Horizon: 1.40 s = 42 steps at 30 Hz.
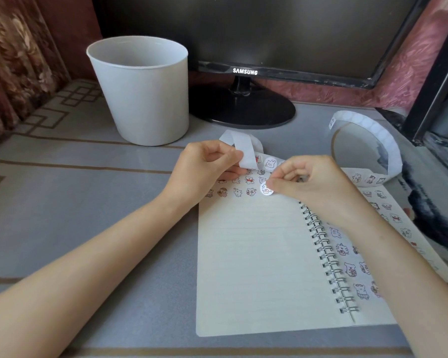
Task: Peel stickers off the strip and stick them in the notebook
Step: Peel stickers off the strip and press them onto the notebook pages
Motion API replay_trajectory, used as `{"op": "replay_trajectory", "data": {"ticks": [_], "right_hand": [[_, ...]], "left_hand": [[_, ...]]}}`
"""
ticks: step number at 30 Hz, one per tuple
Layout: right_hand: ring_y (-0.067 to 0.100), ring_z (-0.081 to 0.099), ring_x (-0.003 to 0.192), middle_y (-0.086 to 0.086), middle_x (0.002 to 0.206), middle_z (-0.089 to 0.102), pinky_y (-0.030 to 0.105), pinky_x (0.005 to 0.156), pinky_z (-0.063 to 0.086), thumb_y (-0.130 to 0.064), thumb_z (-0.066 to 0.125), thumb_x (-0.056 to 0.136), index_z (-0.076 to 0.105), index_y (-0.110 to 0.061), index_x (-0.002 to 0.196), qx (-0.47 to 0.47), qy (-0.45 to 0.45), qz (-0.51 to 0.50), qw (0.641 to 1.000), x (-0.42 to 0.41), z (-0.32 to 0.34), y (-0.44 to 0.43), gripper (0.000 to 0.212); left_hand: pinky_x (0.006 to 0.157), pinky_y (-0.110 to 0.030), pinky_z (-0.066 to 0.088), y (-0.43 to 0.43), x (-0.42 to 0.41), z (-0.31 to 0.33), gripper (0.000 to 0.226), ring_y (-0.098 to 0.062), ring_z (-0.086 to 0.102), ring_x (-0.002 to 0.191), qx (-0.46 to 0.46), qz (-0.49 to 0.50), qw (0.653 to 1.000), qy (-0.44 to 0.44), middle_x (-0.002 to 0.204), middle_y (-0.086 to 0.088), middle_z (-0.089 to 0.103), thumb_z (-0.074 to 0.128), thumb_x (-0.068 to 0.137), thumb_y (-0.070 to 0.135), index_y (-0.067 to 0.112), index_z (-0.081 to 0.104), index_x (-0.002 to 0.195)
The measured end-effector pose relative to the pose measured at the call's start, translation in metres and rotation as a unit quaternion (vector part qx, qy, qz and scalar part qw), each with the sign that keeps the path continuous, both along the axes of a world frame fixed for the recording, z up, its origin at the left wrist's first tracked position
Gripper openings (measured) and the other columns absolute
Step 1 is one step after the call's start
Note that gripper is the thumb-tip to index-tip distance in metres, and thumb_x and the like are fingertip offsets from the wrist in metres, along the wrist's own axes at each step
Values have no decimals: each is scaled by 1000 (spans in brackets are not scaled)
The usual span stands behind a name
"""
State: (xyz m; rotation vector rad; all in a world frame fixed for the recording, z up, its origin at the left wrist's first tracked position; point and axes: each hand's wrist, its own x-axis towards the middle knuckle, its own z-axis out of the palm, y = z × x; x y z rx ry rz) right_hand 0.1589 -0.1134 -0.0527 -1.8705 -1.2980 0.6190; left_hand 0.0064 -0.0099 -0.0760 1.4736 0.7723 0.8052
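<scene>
Right hand (308,182) pinches a sticker (266,189) on the notebook (248,254); left hand (204,166) pinches the strip (246,148). Monitor (269,27) reads SAMSUNG

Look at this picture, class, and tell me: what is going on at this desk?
A person is filling an open spiral notebook with stickers. The left hand holds the sticker strip above the top of the page, while the right hand pinches one round sticker at the end of a row already stuck on the left page. Most of that page is bare. A white bin and a monitor stand behind.
</scene>
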Motion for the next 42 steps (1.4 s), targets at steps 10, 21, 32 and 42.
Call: {"op": "replay_trajectory", "data": {"ticks": [10, 21, 32, 42], "right_hand": [[1, 52, 57, -4, 67, 69, 23, 62, 43, -20, 76, 75, 70, -19, 69, -14, -16, -16, 1000, -1, -2, 2, 8], [-5, 48, 48, -11, 58, 60, 13, 52, 39, -20, 73, 78, 68, -22, 68, -11, -61, -15, 998, -3, -6, 5, 11], [-5, 49, 48, -9, 60, 64, 21, 57, 43, -20, 73, 78, 68, -20, 70, -17, -74, -11, 997, -3, -6, 6, 9], [-2, 54, 53, -12, 59, 64, 24, 60, 46, -26, 74, 77, 66, -22, 72, -16, -135, -24, 990, -6, -11, 7, 10]], "left_hand": [[71, -19, 56, 2, 1, -2, 13, -11, 71, 72, 2, -1, 1000, 0, 70, -1, 73, 62, 90, 12, 5, 66, 80], [70, -18, 55, 1, 0, -2, 13, -11, 72, 73, 2, -5, 1000, 0, 71, -1, 73, 61, 91, 12, 5, 65, 81], [71, -19, 56, 1, 0, -1, 14, -12, 72, 74, 5, -4, 1000, 1, 71, -3, 73, 61, 91, 12, 8, 65, 78], [73, -19, 56, 1, 0, -1, 13, -14, 72, 77, 9, 0, 1000, 10, 75, -7, 73, 62, 90, 13, 9, 66, 78]]}}
